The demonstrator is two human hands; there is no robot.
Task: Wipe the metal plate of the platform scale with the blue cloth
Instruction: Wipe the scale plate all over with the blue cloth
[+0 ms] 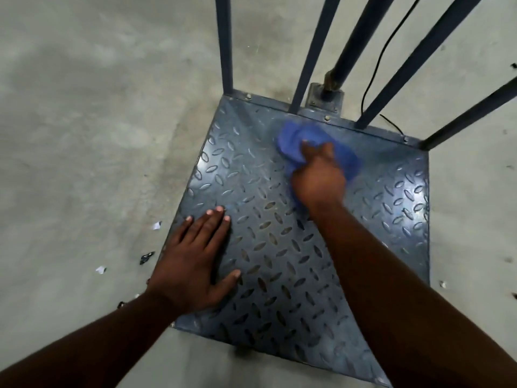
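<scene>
Metal plate (282,247) of the platform scale: dark diamond-tread steel, sitting low on the concrete floor (84,121), filling the middle of my view. Far left, small scraps of paper (156,226) and bits of debris lie on the floor just off the plate's edge. My left hand (193,264) rests flat on the plate's near-left part, fingers straight and released, thumb spread toward the centre, gripping nothing. Further right and farther from me, my right hand (319,180) presses down on the blue cloth (302,141), fingers curled into it, grasping the bunched fabric. Cloth is blurred, lying on the plate's far side close to the back rail. Behind it, blue upright bars (225,46) rise from the back edge; a thicker post (352,43) stands on a bolted base, a black cable (375,71) beside it.
</scene>
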